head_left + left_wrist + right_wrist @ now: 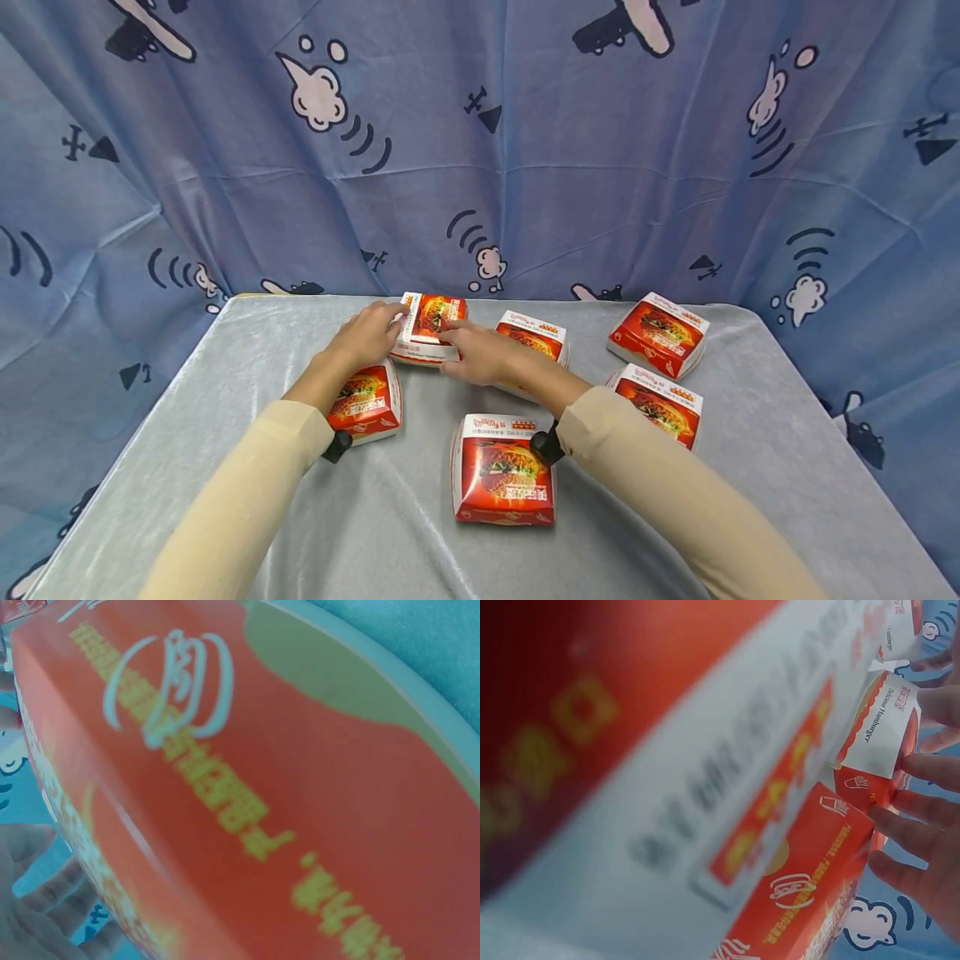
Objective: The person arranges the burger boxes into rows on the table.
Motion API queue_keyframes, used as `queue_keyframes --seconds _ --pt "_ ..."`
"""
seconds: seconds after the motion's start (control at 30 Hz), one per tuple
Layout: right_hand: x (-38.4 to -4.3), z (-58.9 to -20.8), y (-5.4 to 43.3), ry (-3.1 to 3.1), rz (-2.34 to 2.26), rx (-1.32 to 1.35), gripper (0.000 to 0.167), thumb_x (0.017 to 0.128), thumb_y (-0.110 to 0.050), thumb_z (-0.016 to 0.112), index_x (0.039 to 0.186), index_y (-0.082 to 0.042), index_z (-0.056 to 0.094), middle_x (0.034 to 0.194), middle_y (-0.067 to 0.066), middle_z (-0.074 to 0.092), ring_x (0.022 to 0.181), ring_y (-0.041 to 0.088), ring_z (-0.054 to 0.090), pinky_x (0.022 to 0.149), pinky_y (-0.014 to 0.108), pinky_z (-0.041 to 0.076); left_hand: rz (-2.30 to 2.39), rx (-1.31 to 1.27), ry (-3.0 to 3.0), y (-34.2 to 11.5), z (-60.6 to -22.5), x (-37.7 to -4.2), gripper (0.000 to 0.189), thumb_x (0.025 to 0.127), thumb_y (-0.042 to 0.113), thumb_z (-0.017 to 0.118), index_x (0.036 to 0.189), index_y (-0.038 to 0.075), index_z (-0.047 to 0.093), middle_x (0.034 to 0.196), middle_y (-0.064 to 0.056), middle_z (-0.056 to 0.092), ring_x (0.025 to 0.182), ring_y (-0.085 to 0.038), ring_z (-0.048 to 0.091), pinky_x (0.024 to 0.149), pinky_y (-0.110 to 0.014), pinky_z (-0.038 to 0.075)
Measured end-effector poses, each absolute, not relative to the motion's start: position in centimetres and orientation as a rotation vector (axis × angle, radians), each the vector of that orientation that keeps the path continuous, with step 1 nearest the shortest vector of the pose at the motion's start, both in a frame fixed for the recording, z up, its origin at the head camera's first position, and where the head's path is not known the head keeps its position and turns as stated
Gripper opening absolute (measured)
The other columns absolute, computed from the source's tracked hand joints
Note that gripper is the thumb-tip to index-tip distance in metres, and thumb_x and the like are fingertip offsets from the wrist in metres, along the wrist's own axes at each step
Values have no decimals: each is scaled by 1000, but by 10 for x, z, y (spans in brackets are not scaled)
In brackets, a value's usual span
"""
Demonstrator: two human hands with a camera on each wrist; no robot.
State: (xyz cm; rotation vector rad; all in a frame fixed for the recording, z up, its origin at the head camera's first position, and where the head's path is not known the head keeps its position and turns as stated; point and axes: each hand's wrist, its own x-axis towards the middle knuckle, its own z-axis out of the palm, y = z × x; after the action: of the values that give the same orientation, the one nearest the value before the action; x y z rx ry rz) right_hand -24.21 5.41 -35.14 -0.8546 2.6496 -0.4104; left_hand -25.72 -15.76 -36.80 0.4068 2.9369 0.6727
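Note:
Both hands meet at a red-and-white hamburger box [431,321] at the table's back edge. My left hand [367,335] reaches over another hamburger box [369,402], its fingertips at the back box's left side. From the right, my right hand [486,354] has its fingers over the back box's right edge. Neither hand is plainly curled round it. In the right wrist view, the right hand's fingers [911,814] are spread along the box sides. A blurred red box side [225,787] fills most of the left wrist view and hides part of the left hand [37,907].
More hamburger boxes lie around: one partly under the right forearm [534,332], one in front [506,475], and two at right [660,333]. Grey cloth [375,533] covers the table. Behind it hangs a blue patterned curtain [570,208].

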Motion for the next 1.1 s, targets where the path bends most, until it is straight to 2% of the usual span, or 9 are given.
queue_keyframes --seconds 0.2,0.4,0.53,0.93,1.1 --pt "-243 -350 58 2636 -404 -828 57 98 -29 59 148 -4 45 158 15 34 144 29 34 115 44 30 649 391 2925 -157 -368 -258 45 104 17 50 148 9 47 151 -21 42 139 -39 39 109 -61 33" --pt "-246 -349 60 2637 -419 -806 58 98 -29 59 149 -3 45 159 15 32 146 29 30 117 43 27 637 412 2885 -158 -368 -258 55 102 19 53 154 10 37 162 -19 21 146 -41 25 113 -60 26" --pt "-248 -350 61 2632 -437 -800 59 98 -28 59 149 -2 44 159 16 32 146 29 30 117 42 27 645 434 2850 -159 -368 -258 60 101 21 55 156 12 34 165 -17 10 146 -43 22 114 -60 25" --pt "-253 -351 63 2628 -457 -757 59 99 -27 58 149 -2 43 158 15 33 146 29 30 118 43 26 699 416 2778 -161 -367 -258 67 99 27 59 157 13 30 164 -22 5 148 -45 15 114 -62 21" --pt "-255 -351 65 2635 -447 -755 60 99 -28 59 150 -3 41 157 16 35 145 29 32 117 44 28 696 377 2759 -161 -367 -259 68 99 32 60 158 13 30 164 -22 10 149 -43 14 115 -61 20"
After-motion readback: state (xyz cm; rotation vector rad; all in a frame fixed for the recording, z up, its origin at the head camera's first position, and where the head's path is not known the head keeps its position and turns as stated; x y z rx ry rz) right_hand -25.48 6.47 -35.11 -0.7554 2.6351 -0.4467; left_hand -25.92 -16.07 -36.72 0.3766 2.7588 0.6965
